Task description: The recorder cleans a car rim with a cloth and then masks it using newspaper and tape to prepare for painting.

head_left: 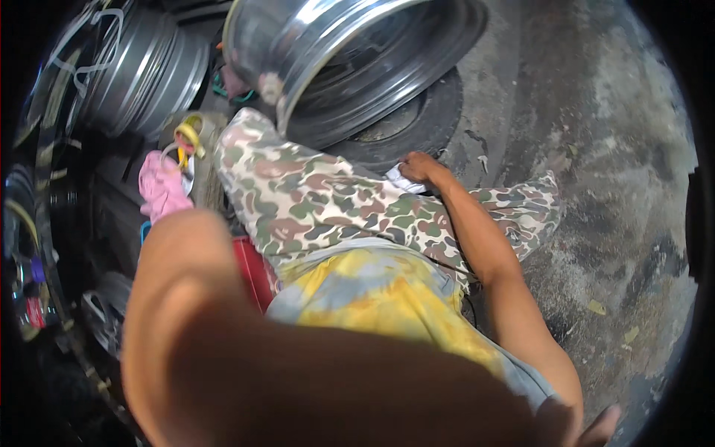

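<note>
My right hand point(421, 168) is closed on a crumpled white cloth point(403, 179), down by my camouflage-trousered leg and close to a black tyre point(439, 112). A large shiny metal wheel rim point(298, 52) leans over that tyre in front of me, its open side turned to the right. My bent left arm point(186, 276) crosses low and very near, dark and blurred. What look like fingers of my left hand point(602, 426) show at the lower right edge beside my right upper arm; most of that hand is hidden.
Another silver rim point(149, 71) stands at the far left. A pink cloth point(165, 186) and a yellow ring-shaped thing point(188, 138) lie left of my knee. Something red point(255, 274) is beside my seat. Stained concrete floor point(596, 223) stretches to the right.
</note>
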The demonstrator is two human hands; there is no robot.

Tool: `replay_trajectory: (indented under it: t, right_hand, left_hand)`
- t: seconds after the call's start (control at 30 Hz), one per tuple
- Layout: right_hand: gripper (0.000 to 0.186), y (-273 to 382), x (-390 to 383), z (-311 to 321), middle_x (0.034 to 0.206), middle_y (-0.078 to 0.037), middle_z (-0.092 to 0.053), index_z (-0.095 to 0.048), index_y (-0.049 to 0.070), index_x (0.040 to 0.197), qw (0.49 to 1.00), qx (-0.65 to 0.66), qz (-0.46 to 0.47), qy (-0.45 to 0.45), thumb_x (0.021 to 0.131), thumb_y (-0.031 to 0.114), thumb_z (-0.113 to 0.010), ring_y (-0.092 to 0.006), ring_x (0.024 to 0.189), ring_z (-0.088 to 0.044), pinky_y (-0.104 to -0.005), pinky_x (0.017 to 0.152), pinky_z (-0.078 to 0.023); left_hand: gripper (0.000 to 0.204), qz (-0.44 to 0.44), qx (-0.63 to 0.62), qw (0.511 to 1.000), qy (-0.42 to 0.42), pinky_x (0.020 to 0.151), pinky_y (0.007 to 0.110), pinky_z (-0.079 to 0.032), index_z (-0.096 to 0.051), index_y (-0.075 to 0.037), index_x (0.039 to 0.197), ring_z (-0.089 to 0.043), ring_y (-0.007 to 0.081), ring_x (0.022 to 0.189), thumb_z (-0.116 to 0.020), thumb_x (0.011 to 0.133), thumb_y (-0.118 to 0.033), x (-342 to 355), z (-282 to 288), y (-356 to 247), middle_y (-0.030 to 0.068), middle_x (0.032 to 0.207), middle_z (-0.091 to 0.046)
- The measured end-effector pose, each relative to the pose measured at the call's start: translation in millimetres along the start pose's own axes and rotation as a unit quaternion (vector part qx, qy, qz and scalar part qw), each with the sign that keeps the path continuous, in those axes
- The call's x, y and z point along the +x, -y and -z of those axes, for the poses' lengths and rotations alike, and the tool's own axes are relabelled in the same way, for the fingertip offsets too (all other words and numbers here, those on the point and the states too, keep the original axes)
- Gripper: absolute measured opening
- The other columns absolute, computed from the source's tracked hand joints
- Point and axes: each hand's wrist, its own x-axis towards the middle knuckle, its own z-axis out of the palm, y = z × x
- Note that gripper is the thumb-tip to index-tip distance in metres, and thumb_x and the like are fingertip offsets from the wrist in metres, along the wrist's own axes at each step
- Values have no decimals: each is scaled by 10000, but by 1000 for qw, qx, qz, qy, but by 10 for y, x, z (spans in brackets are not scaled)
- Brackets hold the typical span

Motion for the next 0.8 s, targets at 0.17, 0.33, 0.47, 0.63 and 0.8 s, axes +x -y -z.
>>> replay_trajectory:
  t: [0.17, 0.33, 0.47, 0.63, 0.8]
  right_hand:
    - [431, -9, 12, -59, 1154, -282, -670, -724, 4, 1099, 998, 37, -20, 43, 878, 318, -528, -414, 1069, -668, -463, 946, -513]
    - [276, 185, 16, 448, 852, -182, -660, -657, -13, 1028, 949, 212, 38, -230, 911, 220, -564, -264, 797, -632, -383, 725, -497]
    - [272, 157, 370, 1138, 1040, -231, -676, -685, 55, 1099, 873, -5, 106, -476, 881, 190, -593, -452, 918, -646, -509, 811, -536]
    - [410, -223, 1250, 1268, 1376, -154, -537, -591, 56, 1278, 817, -325, 143, -454, 885, 165, -553, -361, 1283, -513, -471, 1061, -432]
    - [510, 497, 1681, 453, 1356, -217, -574, -572, 17, 1339, 926, -153, 154, -309, 853, 168, -542, -409, 1306, -496, -529, 1140, -334]
  left_hand:
    - [376, 5, -19, 1000, 0, 998, 420, -439, -674, -28, 1197, -606, 369, 1142, -725, 828, -80, -112, -10, 21, 188, 1176, -648]
    - [417, 100, -54, 994, 2, 1075, 436, -418, -668, -31, 1250, -595, 388, 1221, -713, 837, -71, -614, 425, 125, 205, 1253, -649]
    - [664, 392, 355, 811, -249, 1179, 483, -272, -528, -68, 1422, -295, 405, 1467, -769, 809, -153, -1059, 130, 852, 234, 1544, -373]
    - [901, 459, 299, 733, -403, 1174, 547, -256, -352, -147, 1533, -233, 479, 1452, -824, 769, -222, -1440, -462, 1410, 254, 1603, -178]
    - [890, 534, 341, 648, -423, 1166, 620, -208, -367, -114, 1526, -237, 472, 1450, -826, 776, -253, -1371, -514, 1382, 253, 1585, -227]
